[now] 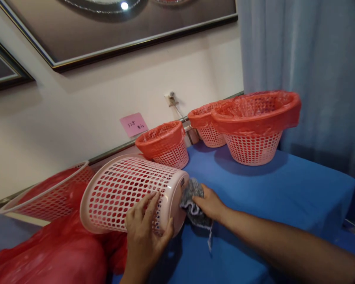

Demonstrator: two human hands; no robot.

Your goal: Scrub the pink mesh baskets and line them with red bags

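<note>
Blue cloth (298, 189) is filling the lower right below a white wall (91, 102), while the left hand (144, 227) is spreading on a tipped basket (173, 197) and the right hand (211, 203) is pinching a gray rag (192, 191).

A framed picture (118, 31) hangs above a pink note (133, 124), beside a blue curtain (301, 55).

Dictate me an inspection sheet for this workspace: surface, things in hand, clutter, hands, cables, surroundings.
Surface: blue-covered table.
Things in hand: pink mesh basket tipped on its side; grey cloth against its base.
Clutter: red plastic, lower left; three red-lined baskets beyond; another basket, far left.
Hands: left hand on the mesh basket; right hand gripping the cloth.
Cables: one cord seemingly running down from the wall socket.
Surroundings: wall with framed pictures, pink note; blue curtain at right.
</note>
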